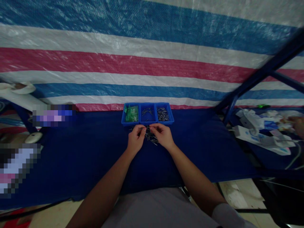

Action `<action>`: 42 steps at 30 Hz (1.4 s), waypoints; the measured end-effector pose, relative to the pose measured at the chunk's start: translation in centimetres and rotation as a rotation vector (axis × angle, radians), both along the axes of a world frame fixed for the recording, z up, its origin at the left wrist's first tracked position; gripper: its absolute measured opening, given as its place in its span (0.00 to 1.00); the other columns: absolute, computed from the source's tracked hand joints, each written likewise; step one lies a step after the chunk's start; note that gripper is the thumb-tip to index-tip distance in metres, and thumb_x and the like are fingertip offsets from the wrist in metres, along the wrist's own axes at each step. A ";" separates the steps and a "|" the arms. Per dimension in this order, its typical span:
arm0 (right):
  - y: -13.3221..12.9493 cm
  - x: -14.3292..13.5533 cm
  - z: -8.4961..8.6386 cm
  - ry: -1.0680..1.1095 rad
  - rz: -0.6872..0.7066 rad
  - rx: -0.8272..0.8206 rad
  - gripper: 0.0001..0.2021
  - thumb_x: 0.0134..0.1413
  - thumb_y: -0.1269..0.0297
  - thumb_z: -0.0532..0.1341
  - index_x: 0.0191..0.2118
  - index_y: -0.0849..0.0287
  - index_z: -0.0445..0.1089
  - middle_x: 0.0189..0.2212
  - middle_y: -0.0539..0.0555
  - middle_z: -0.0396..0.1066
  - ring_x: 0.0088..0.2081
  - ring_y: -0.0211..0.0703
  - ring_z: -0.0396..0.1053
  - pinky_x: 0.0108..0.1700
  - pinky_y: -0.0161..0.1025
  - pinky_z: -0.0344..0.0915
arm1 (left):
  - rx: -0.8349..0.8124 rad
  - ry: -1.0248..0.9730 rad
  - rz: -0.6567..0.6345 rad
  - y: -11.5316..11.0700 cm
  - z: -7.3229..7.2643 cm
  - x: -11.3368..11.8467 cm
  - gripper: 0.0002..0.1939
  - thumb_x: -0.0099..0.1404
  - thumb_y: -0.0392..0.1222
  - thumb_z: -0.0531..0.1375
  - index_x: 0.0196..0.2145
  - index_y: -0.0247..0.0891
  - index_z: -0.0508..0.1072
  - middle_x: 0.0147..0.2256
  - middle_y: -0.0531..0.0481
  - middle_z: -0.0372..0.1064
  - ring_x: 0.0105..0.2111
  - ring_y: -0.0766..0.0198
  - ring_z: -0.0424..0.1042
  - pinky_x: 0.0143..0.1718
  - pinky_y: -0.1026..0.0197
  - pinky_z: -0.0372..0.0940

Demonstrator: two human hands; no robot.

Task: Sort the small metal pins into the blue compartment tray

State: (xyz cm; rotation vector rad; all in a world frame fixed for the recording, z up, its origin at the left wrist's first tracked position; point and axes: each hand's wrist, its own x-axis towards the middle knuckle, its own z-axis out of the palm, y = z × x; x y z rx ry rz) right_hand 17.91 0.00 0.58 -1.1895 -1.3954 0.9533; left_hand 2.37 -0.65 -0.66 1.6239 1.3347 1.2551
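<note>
Slim metal pins [162, 114] lie in blue plastic tray [123, 118]; dark pin pile [148, 136] is left on blue-covered bench [85, 152] betw. L hand [136, 138] & R hand [164, 136], grip states unclear.

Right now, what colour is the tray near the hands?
The three-compartment tray is blue; it shows best in the head view.

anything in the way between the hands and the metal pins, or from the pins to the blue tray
Nothing visible blocks the left hand or right hand: both are at the metal pins. Toward the blue tray, just beyond, only the fingers and the tray's near wall intervene.
</note>
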 end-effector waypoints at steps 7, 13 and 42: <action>0.2 0.0 -0.5 -0.007 0.008 -0.008 0.11 0.51 0.58 0.63 0.38 0.58 0.77 0.31 0.54 0.77 0.31 0.41 0.73 0.34 0.37 0.70 | 0.027 0.023 0.009 0.0 0.1 0.0 0.12 0.67 0.46 0.55 0.43 0.40 0.70 0.20 0.58 0.64 0.20 0.69 0.65 0.25 0.67 0.59; 0.1 0.0 -0.4 -0.021 0.010 -0.005 0.10 0.51 0.59 0.63 0.37 0.58 0.77 0.31 0.54 0.77 0.31 0.41 0.73 0.34 0.36 0.70 | 0.020 0.048 0.020 0.1 0.0 0.0 0.11 0.67 0.47 0.54 0.41 0.39 0.71 0.21 0.57 0.66 0.21 0.69 0.67 0.26 0.66 0.60; -0.2 -0.1 -0.1 -0.098 0.002 0.060 0.09 0.53 0.62 0.63 0.39 0.56 0.77 0.34 0.54 0.78 0.34 0.43 0.75 0.38 0.38 0.71 | 0.014 0.084 -0.005 0.2 -0.2 -0.1 0.12 0.68 0.48 0.53 0.37 0.38 0.71 0.22 0.57 0.65 0.22 0.69 0.65 0.28 0.66 0.59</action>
